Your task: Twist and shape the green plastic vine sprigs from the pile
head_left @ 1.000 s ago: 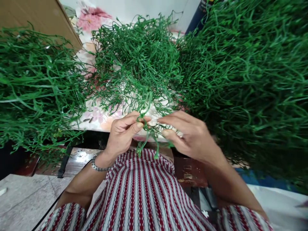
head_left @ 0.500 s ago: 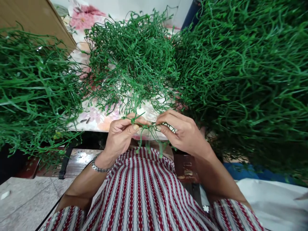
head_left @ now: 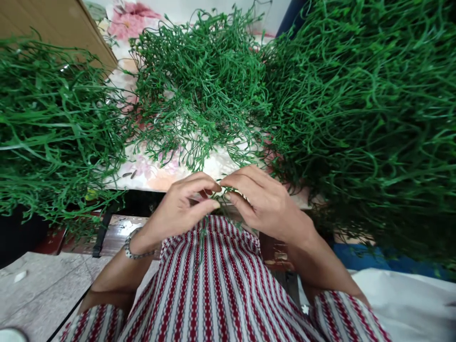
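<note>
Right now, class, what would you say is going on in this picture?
A seated person in striped red-and-white clothing pinches a small green plastic sprig between the fingertips of the left hand and the right hand, held close together over the lap. A strand hangs down from it. Heaps of similar green stems lie ahead on a floral cloth: one in the middle, one at left, a larger one at right.

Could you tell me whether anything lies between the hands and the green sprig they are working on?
Nothing visible does: the left hand and right hand both pinch the green sprig directly at their fingertips.
</note>
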A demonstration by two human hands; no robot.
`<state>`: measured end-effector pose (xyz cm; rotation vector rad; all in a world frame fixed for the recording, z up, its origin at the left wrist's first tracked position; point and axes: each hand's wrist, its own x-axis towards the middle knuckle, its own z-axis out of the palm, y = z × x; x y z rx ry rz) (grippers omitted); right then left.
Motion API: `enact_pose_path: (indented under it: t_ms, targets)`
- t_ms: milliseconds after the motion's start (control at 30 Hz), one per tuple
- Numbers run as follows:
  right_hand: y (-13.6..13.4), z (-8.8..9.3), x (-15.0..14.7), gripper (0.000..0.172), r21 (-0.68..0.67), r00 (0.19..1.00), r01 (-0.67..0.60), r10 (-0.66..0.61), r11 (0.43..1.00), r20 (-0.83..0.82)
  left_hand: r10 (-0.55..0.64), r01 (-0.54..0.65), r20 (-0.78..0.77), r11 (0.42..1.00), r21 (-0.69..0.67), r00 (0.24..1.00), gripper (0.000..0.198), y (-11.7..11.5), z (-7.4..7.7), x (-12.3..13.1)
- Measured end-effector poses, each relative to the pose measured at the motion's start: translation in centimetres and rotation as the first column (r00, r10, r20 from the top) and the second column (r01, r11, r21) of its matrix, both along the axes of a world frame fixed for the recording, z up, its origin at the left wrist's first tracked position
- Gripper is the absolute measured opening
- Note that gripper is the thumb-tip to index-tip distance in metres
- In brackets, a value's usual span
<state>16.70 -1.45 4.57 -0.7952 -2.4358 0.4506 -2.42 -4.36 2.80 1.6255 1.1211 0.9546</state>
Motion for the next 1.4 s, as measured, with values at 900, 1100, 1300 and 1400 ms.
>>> enact_pose_path:
  t_ms: [900, 1100, 1300, 1400]
  targets:
    - [-2.8, -2.8, 0.6, 0.021, -0.358, 0.828, 0.348, -0.463, 0.866, -0.315, 0.362, -0.321, 0.221, 0.925, -0.202, 0.906, 0.017, -0.9, -1.3, 3.2]
    - [-2.7, -2.1, 1.5, 0.011, -0.486, 0.796, 0.272, -0.478, 0.831, -0.372, 0.191, -0.183, 0.149, 0.981, -0.064, 0.97, 0.011, -0.1, -2.3, 2.6]
    - [-2.4, -2.4, 1.2, 0.015, -0.628, 0.714, 0.104, -0.497, 0.772, -0.493, 0.218, -0.196, 0.204, 0.973, -0.123, 0.954, 0.013, 0.7, -1.6, 3.3]
    - [-2.5, -3.1, 1.2, 0.024, -0.675, 0.682, -0.028, -0.48, 0.737, -0.552, 0.271, -0.213, 0.336, 0.956, -0.201, 0.902, 0.015, 1.0, -1.5, 3.9]
